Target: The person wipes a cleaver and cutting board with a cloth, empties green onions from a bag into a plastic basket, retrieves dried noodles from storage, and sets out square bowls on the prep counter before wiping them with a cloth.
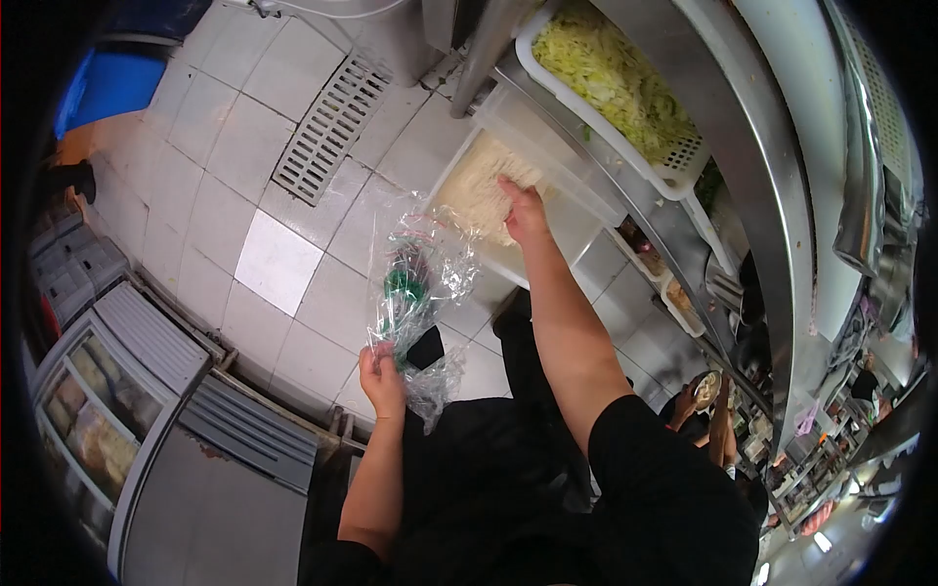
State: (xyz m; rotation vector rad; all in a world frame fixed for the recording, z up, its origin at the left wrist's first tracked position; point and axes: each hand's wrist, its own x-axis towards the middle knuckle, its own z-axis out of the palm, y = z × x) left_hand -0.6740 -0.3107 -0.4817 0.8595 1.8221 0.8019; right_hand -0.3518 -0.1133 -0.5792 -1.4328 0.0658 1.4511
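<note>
My left hand is closed on the edge of a clear plastic bag, which has green and reddish print and hangs over the tiled floor. My right hand reaches over a translucent bin with pale, crumbly powder in it. The fingers of my right hand point down at the powder, and their tips are partly hidden. Whether that hand holds anything does not show.
A white basket of shredded greens sits on a steel shelf above the bin. A floor drain lies beyond the bag. At lower left stands a glass-topped freezer. Another person's hands hold a bowl at right.
</note>
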